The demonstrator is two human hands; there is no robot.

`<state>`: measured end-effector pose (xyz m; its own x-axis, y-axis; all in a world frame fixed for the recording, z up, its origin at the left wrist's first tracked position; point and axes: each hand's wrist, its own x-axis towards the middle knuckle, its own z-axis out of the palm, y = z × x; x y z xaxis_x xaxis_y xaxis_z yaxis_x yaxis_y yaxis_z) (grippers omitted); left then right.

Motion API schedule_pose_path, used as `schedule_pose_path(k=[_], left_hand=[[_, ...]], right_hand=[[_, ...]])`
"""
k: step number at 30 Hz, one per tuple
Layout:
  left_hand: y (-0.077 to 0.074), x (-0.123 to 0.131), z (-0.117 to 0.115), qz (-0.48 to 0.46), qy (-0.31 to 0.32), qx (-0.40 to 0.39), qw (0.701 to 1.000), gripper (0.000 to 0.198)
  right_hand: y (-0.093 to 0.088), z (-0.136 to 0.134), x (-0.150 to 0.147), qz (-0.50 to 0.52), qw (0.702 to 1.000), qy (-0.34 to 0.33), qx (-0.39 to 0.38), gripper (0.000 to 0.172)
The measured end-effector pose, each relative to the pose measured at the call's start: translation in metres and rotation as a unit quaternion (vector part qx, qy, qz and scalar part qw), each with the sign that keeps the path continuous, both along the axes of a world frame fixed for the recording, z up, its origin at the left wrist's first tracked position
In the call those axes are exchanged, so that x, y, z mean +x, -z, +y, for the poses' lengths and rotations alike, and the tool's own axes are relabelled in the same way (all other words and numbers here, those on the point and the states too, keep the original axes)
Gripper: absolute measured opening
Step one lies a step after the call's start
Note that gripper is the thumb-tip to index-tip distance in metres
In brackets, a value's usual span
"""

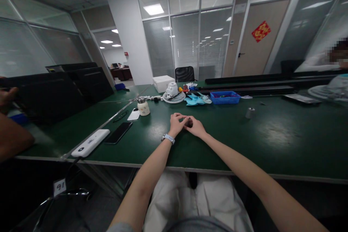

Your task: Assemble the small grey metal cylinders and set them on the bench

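Observation:
Just above the green tabletop, both hands meet in front of me around a small dark object (189,121), mostly covered by fingers, so its kind does not show. My left hand (178,122), with a pale-strapped watch on the wrist, curls its fingers and thumb against it from the left. From the right, my right hand (197,127) wraps its fingers round it. Off to the right, a small grey metal cylinder (250,112) stands upright on the table, apart from both hands.
Farther back are a white fan (172,90), light-blue fan blades (196,99) and a blue basket (225,97). On the left lie a black phone (119,133), a white device (91,143) and a cream bottle (143,107). People sit at both sides.

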<state>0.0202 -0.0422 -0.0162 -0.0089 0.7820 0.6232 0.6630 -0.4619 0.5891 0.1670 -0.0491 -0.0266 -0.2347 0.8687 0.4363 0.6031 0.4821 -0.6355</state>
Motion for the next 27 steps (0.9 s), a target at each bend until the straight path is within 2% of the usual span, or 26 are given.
schedule_pose_path(k=[7, 11, 13, 18, 24, 27], left_hand=[[-0.009, 0.002, 0.005, -0.008, 0.006, -0.010, 1.000, 0.024], [-0.016, -0.009, 0.006, -0.040, -0.026, 0.005, 0.999, 0.024], [-0.015, -0.020, 0.006, -0.038, -0.063, -0.022, 0.997, 0.025], [-0.003, -0.045, 0.004, 0.027, -0.157, -0.146, 0.976, 0.030], [0.000, -0.049, -0.002, 0.090, -0.185, -0.218, 0.954, 0.032], [0.001, -0.052, -0.003, 0.086, -0.192, -0.217, 0.953, 0.038]], right_hand=[[0.000, 0.001, -0.001, -0.008, 1.000, 0.004, -0.001, 0.042], [0.003, 0.003, -0.001, 0.014, 1.000, 0.003, -0.008, 0.041], [0.004, 0.004, -0.001, 0.023, 1.000, 0.001, -0.008, 0.041], [0.007, 0.006, 0.000, 0.019, 1.000, 0.002, -0.003, 0.043], [0.005, 0.005, 0.000, 0.014, 1.000, -0.008, -0.009, 0.045], [0.002, 0.002, 0.000, 0.020, 1.000, -0.003, 0.013, 0.057]])
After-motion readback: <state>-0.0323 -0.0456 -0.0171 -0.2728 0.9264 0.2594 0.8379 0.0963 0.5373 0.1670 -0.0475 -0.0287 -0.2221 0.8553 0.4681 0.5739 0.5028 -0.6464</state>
